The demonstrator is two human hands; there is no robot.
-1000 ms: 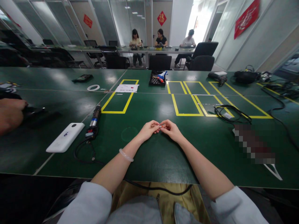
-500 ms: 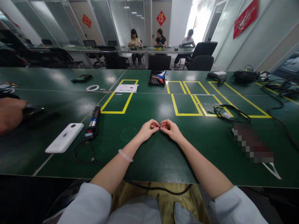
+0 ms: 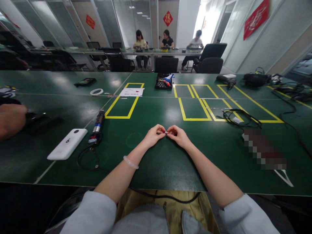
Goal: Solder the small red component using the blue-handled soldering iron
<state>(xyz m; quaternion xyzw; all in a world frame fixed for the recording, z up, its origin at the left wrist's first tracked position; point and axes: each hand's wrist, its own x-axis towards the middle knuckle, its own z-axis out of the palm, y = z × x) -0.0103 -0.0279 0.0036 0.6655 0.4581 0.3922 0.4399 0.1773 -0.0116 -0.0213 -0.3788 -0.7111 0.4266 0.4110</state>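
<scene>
While L hand (image 3: pixel 153 136) faces R hand (image 3: pixel 180 136), fingers (image 3: pixel 162 130) pinch sm. obj (image 3: pixel 166 132).

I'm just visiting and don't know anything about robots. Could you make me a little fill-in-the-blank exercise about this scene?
1. The left hand and right hand pinch a small object above a tabletop whose colour is ____.
2. The pale bracelet is worn on the person's ____ arm.
3. The rectangles on the tabletop are outlined in tape coloured ____.
4. The tray at the far edge of the tabletop is coloured ____.

Missing words: green; left; yellow; black.
</scene>
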